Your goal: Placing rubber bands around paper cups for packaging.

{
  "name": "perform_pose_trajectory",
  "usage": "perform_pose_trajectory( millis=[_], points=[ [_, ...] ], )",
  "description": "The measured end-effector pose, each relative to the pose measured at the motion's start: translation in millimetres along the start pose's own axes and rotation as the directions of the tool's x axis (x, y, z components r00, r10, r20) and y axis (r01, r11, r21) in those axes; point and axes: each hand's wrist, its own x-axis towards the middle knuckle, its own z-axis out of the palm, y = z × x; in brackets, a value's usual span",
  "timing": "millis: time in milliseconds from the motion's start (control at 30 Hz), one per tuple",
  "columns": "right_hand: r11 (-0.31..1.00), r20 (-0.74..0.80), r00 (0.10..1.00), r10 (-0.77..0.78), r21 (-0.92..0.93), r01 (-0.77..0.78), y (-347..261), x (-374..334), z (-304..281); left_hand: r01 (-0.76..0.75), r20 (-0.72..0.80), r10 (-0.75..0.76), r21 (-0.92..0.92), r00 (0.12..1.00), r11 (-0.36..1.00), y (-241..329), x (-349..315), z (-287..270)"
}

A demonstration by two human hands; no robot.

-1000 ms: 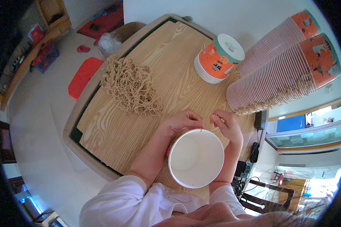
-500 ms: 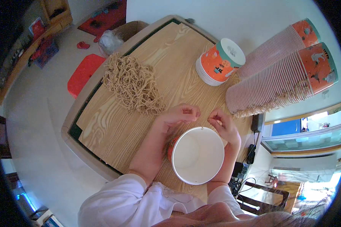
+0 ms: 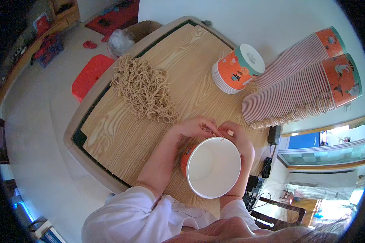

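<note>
A white-lined paper bucket (image 3: 229,164) with an orange outside stands tilted between my forearms, its mouth toward me. Over its far rim my left hand (image 3: 197,127) and my right hand (image 3: 238,137) meet, fingertips pinched together. A thin piece of twine (image 3: 222,138) shows at the rim under the fingertips; most of it is hidden by the fingers. To the left of the bucket, a loose heap of tan twine pieces (image 3: 144,91) lies on the wood-grain table (image 3: 113,137).
A short stack of upside-down orange buckets (image 3: 235,73) stands beyond my hands. Two long nested stacks lie at the right, the nearer bucket stack (image 3: 290,95) with twine handles along its side. A red stool (image 3: 91,77) stands left of the table; black cables (image 3: 253,188) are at the right edge.
My hands were apart above the far rim; they have come together at it. The bucket has barely shifted. The twine heap and stacks are unchanged apart from a slight view shift.
</note>
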Motion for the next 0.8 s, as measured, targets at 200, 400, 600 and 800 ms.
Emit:
perform_pose_trajectory(
  millis=[200, 400, 600, 800],
  points=[
    [0.993, -0.105, 0.988, -0.113, 0.018, 0.116, 0.6, -4.7, -5.3, 0.112, 0.029, -0.108, -0.21, 0.994, 0.971, 5.2, 4.3, 8.0],
    [0.977, -0.142, 0.968, -0.207, 0.027, 0.213, -16.5, -13.1, -7.2, -0.04, -0.011, 0.039, -0.485, 0.999, 0.873, -10.2, 3.2, 7.8],
    [0.983, -0.206, 0.964, -0.17, 0.039, 0.182, -31.1, -24.8, -10.8, 0.021, -0.046, -0.058, -0.573, 0.997, 0.819, -4.9, 1.4, 11.0],
    [0.985, -0.26, 0.952, -0.162, 0.016, 0.172, -34.8, -24.1, -9.8, 0.112, -0.063, -0.176, -0.553, 0.982, 0.825, -3.3, 4.7, 10.9]
  ],
)
